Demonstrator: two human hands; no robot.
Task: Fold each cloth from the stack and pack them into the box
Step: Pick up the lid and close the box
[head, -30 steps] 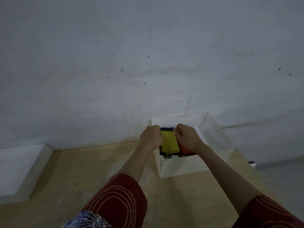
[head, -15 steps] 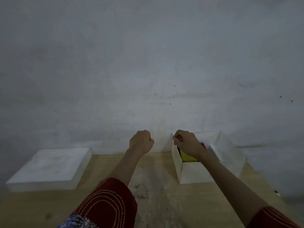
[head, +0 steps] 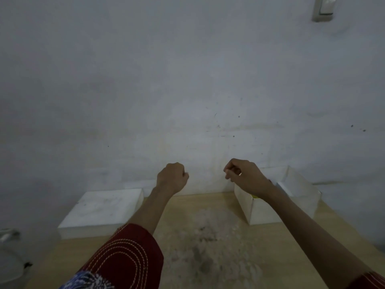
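Both hands hang above the table (head: 208, 243), raised clear of the work, in what looks like the closing stage of the packing job. The left hand (head: 171, 178) is balled into a loose fist with nothing in it. The right hand (head: 243, 176) is curled too, thumb meeting forefinger, and no cloth shows in its grasp. It hovers just above the near left corner of the box (head: 262, 212).

The box, white and open-topped, stands at the right end of the table, against the wall. Only a sliver of yellow cloth (head: 255, 197) shows inside it, behind the front wall and under the right forearm. How many more pieces lie beneath cannot be told from this angle.

No stack of cloths and no loose cloth is in view, so the folding appears to be done, or the rest lies out of frame. A flat white slab (head: 100, 209), possibly the box's lid, sits well apart at the left end. If so, closing the box may be all that is left
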